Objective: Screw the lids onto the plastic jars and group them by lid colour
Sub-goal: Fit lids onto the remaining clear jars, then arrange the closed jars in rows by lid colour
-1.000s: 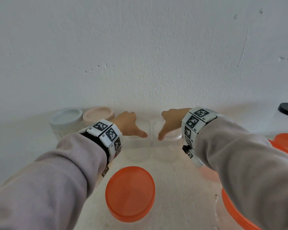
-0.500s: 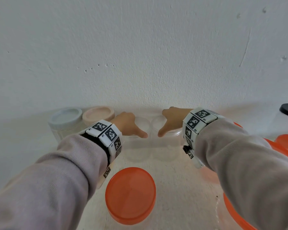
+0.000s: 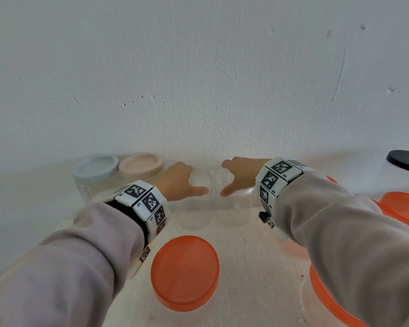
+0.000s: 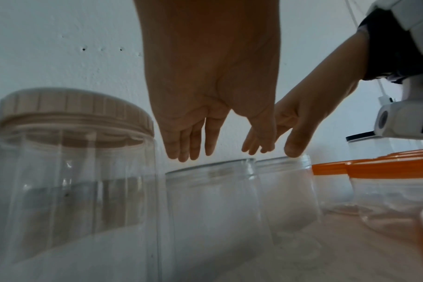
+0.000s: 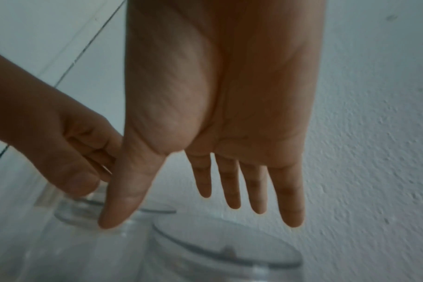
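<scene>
Two clear jars stand side by side against the wall, the left clear jar point(image 3: 194, 204) point(image 4: 213, 200) and the right clear jar point(image 3: 234, 206) point(image 5: 225, 248). My left hand point(image 3: 184, 182) point(image 4: 222, 145) hovers over the left one with straight fingers hanging just above its rim. Over the right one my right hand point(image 3: 239, 178) point(image 5: 172, 209) is spread, its thumb at the near rim. Neither hand holds anything. An orange-lidded jar point(image 3: 184, 271) stands nearer to me.
A blue-lidded jar point(image 3: 95, 169) and a beige-lidded jar point(image 3: 139, 165) point(image 4: 73, 152) stand to the left by the wall. More orange-lidded jars point(image 3: 404, 208) crowd the right side, with a black-lidded jar point(image 3: 405, 161) at the far right. The wall is directly behind.
Both hands have loosened from curled over the clear jar tops to straight fingers just above them. The jars have stayed put.
</scene>
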{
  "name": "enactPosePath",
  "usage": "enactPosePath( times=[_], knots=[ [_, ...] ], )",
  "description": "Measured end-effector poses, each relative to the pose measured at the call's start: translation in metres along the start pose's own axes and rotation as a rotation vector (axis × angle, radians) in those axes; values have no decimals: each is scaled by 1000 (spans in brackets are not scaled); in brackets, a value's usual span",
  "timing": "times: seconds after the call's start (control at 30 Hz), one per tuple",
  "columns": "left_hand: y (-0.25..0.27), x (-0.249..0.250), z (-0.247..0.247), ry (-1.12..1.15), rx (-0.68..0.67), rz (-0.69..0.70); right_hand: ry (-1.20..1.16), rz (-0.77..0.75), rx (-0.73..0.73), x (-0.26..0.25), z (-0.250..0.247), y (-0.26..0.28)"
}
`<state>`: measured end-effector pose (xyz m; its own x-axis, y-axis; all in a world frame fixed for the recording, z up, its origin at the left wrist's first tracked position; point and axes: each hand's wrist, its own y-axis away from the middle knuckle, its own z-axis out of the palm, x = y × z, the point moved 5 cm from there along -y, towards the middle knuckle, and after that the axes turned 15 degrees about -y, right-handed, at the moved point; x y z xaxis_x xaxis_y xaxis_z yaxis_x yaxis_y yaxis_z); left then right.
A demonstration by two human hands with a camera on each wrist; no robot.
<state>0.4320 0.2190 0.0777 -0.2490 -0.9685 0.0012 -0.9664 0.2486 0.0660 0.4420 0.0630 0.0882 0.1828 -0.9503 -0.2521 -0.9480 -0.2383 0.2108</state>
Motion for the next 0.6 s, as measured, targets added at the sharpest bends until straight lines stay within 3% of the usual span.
enactPosePath(
  times=[0.3,0.43,0.6],
  knots=[
    [66,19,-12,154,131,244,-213,-204,125,-11,-34,68],
    [98,19,-2,179,86,326,-309,-217,239,7,-37,115],
    [126,11,19,136,-55,332,-410,-111,319,41,-19,171]
  ],
)
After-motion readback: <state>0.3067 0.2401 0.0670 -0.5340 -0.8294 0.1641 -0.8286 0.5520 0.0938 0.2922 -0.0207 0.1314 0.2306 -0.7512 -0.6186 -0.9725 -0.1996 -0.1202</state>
